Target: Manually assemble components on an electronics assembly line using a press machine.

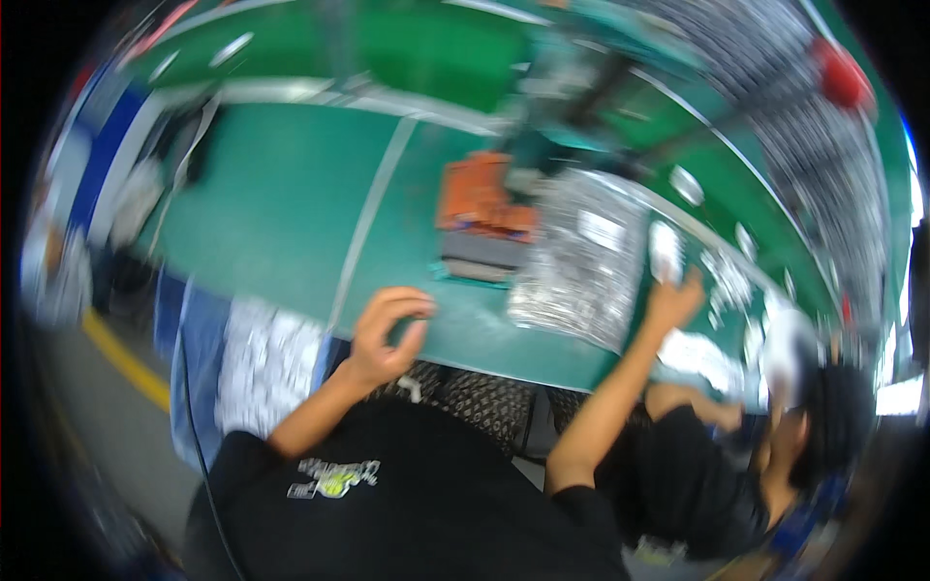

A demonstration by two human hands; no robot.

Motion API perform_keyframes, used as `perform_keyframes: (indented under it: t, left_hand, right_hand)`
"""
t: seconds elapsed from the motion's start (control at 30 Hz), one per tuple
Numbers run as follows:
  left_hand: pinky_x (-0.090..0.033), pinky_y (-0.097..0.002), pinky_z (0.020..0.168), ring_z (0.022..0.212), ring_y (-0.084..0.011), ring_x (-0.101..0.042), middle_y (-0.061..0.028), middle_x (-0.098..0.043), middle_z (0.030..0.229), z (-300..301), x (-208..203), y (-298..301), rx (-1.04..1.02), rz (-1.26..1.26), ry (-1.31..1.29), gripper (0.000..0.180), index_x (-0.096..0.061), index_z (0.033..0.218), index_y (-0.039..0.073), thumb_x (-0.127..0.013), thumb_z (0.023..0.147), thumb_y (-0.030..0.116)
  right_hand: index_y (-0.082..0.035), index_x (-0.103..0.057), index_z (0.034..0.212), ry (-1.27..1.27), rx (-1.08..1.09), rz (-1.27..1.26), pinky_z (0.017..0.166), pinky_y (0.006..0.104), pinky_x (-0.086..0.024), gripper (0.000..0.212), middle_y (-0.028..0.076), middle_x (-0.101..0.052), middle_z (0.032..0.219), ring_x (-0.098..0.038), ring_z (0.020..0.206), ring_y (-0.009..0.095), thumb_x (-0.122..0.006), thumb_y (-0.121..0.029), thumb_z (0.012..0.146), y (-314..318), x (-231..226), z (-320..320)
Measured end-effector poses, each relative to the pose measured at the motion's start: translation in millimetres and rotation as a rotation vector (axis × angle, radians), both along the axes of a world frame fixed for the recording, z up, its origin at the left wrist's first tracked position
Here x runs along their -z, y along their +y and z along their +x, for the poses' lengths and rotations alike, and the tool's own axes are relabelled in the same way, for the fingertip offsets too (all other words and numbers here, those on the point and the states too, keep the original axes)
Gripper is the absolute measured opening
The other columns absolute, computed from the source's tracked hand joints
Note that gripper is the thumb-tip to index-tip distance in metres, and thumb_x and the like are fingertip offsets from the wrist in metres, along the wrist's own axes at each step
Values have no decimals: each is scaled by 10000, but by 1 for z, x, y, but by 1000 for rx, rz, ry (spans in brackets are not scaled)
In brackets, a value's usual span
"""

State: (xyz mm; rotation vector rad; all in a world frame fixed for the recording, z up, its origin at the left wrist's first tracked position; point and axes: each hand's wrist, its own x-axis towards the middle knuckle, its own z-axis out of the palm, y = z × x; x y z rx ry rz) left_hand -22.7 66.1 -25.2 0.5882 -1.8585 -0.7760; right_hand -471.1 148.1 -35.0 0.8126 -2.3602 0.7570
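My left hand is raised at the front edge of the green table. Its fingers curve round toward the thumb with a gap between, and nothing shows in it. Reaching forward over the table's right part, my right hand has its fingers at the lower end of a white oblong piece, which it seems to grip; motion smears the detail. Just left of that hand lies a large clear plastic bag with a white label. Beside the bag are orange parts in a dark tray.
A co-worker in black sits close on my right, near scattered small white pieces and a white sheet-like thing. A blue-edged container with pale items stands at my left. A blurred dark arm with a red end crosses the upper right.
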Motion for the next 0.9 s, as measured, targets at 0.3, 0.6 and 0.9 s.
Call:
perform_keyframes:
  t: [0.3, 0.6, 0.9]
  left_hand:
    - [-492, -366, 751, 817, -252, -617, -76, -639, 852, 159, 81, 74, -270, -31, -378, 68, -638, 815, 81, -699, 819, 111]
    - [-397, -445, 1080, 1259, -403, -494, -283, -517, 1328, 359, 269, 203, -997, 994, -698, 805, -486, 1376, -31, -754, 818, 483]
    - [-328, -489, 1147, 1402, -470, -335, -306, -301, 1528, 184, 261, 25, -815, 1206, -679, 1134, -273, 1551, 154, -807, 677, 641]
  right_hand:
    - [114, -591, 1118, 42, -748, -497, 676, 344, -535, 235, 144, -645, 882, -620, 732, 226, -555, -93, 1012, 31, -22, 192]
    - [57, -696, 999, -491, -738, -45, 586, 304, -453, 219, 85, -646, 784, -545, 646, 156, -575, -125, 996, 15, -3, 273]
    - [35, -714, 970, -410, -650, -23, 573, 282, -437, 220, 75, -673, 813, -535, 636, 134, -575, -134, 986, 8, -5, 275]
